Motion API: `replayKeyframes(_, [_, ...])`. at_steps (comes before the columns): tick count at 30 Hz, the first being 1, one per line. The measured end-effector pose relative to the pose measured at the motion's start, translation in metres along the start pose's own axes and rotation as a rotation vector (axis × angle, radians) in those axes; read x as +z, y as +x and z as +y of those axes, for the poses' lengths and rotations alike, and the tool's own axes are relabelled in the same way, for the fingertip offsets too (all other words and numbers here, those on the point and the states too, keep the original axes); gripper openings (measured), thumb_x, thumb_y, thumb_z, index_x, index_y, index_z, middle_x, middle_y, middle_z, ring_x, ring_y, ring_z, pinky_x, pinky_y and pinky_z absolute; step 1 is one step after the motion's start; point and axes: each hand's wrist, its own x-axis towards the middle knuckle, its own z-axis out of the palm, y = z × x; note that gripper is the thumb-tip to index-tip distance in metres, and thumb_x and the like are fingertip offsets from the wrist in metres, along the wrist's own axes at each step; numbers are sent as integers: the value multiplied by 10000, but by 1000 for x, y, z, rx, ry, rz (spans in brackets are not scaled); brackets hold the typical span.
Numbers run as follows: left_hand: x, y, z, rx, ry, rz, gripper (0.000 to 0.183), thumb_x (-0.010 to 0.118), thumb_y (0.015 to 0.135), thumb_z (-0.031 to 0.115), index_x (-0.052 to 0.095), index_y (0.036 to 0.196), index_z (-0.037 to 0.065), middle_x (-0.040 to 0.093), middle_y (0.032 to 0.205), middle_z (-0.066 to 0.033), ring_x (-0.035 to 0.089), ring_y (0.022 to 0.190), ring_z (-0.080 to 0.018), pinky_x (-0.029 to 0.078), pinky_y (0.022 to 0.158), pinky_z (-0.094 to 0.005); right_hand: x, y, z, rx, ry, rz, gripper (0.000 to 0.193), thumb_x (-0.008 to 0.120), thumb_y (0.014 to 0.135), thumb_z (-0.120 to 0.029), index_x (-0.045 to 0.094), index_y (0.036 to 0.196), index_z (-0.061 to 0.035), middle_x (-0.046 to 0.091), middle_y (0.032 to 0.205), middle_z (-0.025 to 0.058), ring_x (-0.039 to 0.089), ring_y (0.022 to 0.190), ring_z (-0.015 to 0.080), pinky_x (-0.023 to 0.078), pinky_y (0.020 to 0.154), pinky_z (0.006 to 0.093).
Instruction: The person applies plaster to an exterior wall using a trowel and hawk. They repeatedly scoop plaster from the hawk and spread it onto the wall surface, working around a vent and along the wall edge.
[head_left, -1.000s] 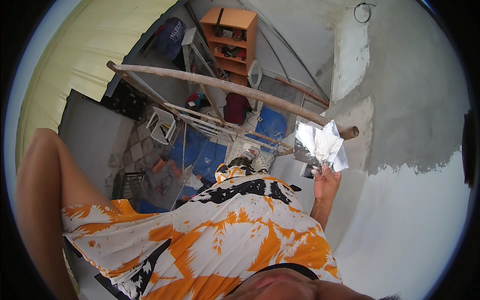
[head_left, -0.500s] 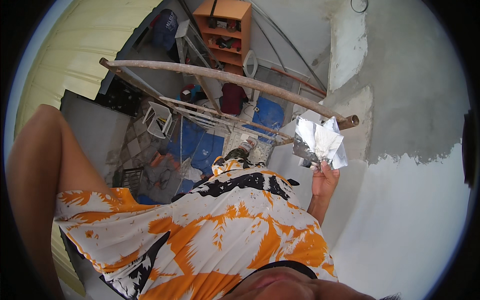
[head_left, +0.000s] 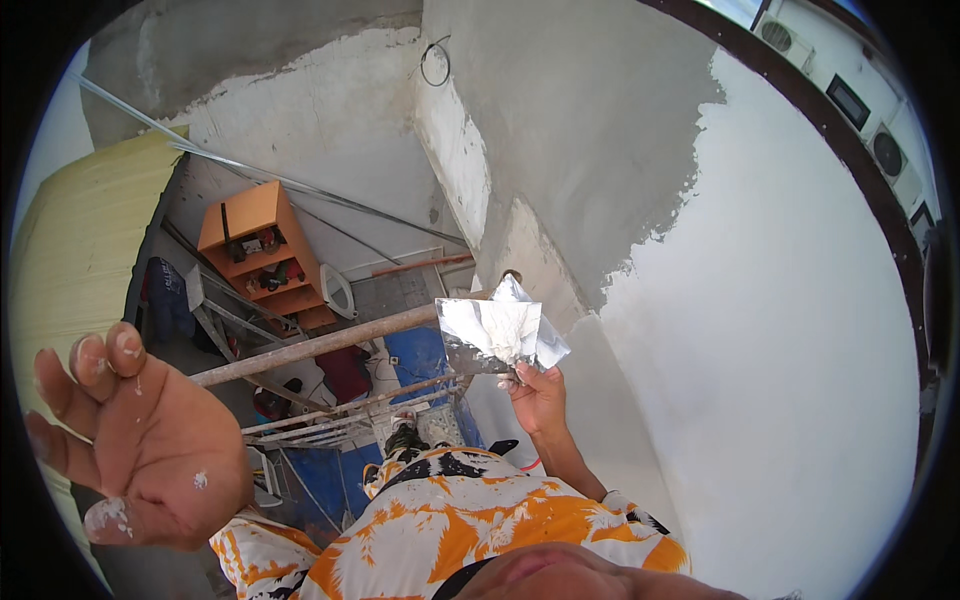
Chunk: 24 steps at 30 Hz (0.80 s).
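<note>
My right hand [head_left: 541,402] is closed around the lower part of a broad metal putty knife [head_left: 462,352]. A heap of white putty [head_left: 506,328] lies on its shiny blade. Another bright, flat edge shows behind the putty, but I cannot make out whether it is a second blade. My left hand [head_left: 170,450] is raised at the left, holding nothing, palm in view and fingers apart and slightly curled. Flecks of white putty stick to its fingertips, thumb and palm. The wall's grey coat [head_left: 570,130] meets a smooth white area [head_left: 760,300] at my right.
A rusty scaffold pipe [head_left: 340,345] runs below me, with a ladder-like frame [head_left: 350,420] under it. Far down are an orange shelf unit [head_left: 262,215], blue sheeting [head_left: 412,355], a metal stepladder [head_left: 225,310] and a person in dark red [head_left: 347,375]. Yellow roofing [head_left: 90,220] lies at the left.
My left arm has swung down and its open hand has come into view at the left. The view has turned toward the right wall. My right hand still holds the putty-loaded knife.
</note>
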Motion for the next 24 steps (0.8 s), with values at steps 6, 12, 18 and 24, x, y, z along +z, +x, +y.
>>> replayKeyframes(6, [-5, -200, -115, -1352, -317, -74, 682, 497, 1017, 570, 408, 1423, 29, 559, 1311, -165, 607, 1132, -238, 515, 954, -388, 47, 21, 5, -169, 40, 31, 332, 607, 922, 21, 581, 1253, 26, 701, 1115, 154, 713, 923, 253, 609, 721, 372])
replayKeyframes(12, [-2, -232, -162, -1581, -518, -60, 417, 593, 1032, 362, 518, 1277, 33, 662, 1170, -97, 677, 998, -177, 581, 773, -320, 86, 64, 41, -200, -55, 65, 342, 587, 960, 3, 546, 1298, 21, 680, 1173, 148, 697, 988, 231, 603, 770, 360])
replayKeyframes(18, [-34, -207, -206, -1659, -579, 236, 284, 572, 1048, 305, 569, 1156, 42, 708, 1022, -85, 711, 825, -180, 591, 666, -299, 124, 90, 78, -231, -69, 33, 353, 548, 1027, -104, 498, 1361, -2, 663, 1218, 124, 695, 999, 223, 599, 792, 371])
replayKeyframes(24, [-73, -179, -254, -1701, -548, 224, 268, 573, 1046, 262, 573, 1181, 30, 718, 1019, -101, 719, 796, -185, 600, 643, -303, 126, 111, 81, -303, -119, 223, 291, 583, 1016, -116, 549, 1285, -13, 695, 1102, 120, 720, 892, 247, 605, 721, 386])
